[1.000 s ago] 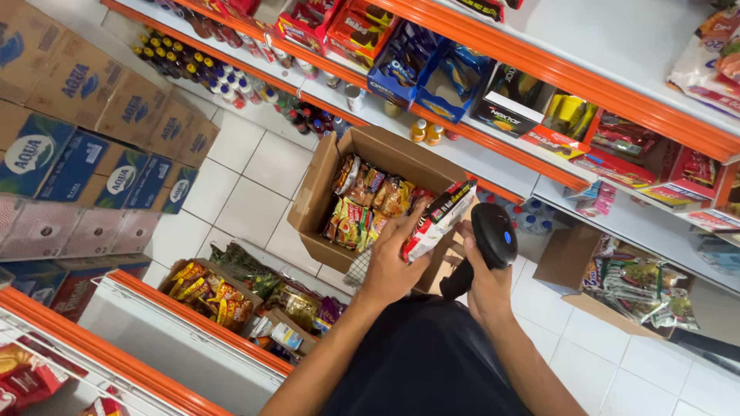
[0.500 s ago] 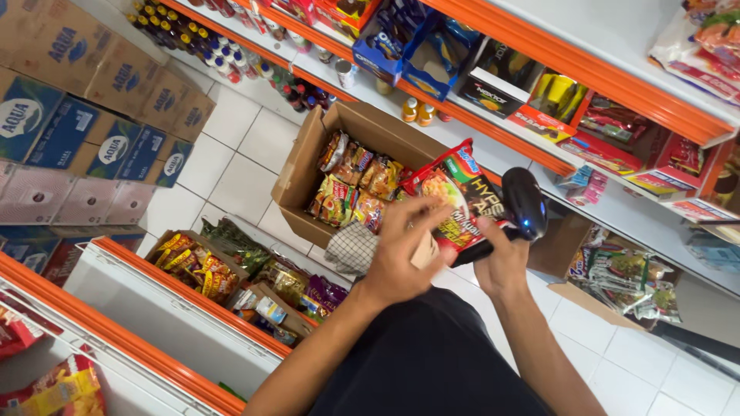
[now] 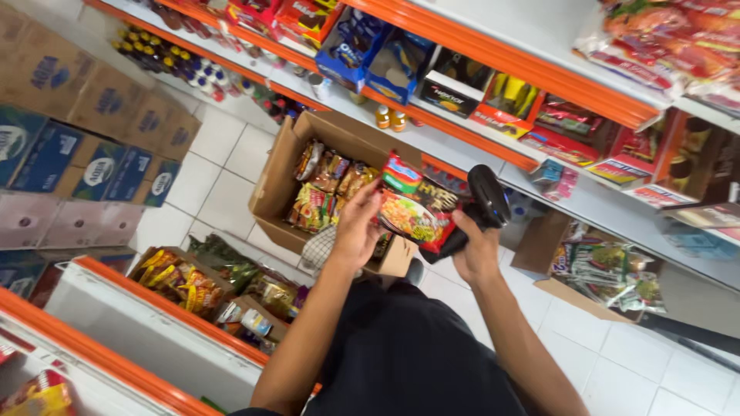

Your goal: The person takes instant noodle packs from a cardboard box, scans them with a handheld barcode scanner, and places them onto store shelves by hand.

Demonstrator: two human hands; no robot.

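red and green noodle packet (image 3: 412, 209) with a pictured bowl of noodles, held tilted in the left hand (image 3: 356, 228), above the open cardboard box. black handheld scanner (image 3: 484, 202) gripped in the right hand (image 3: 475, 253), just beside the packet's right edge.

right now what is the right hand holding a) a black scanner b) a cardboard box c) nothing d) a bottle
a: the right hand grips a black scanner beside the red noodle packet that the left hand holds up.
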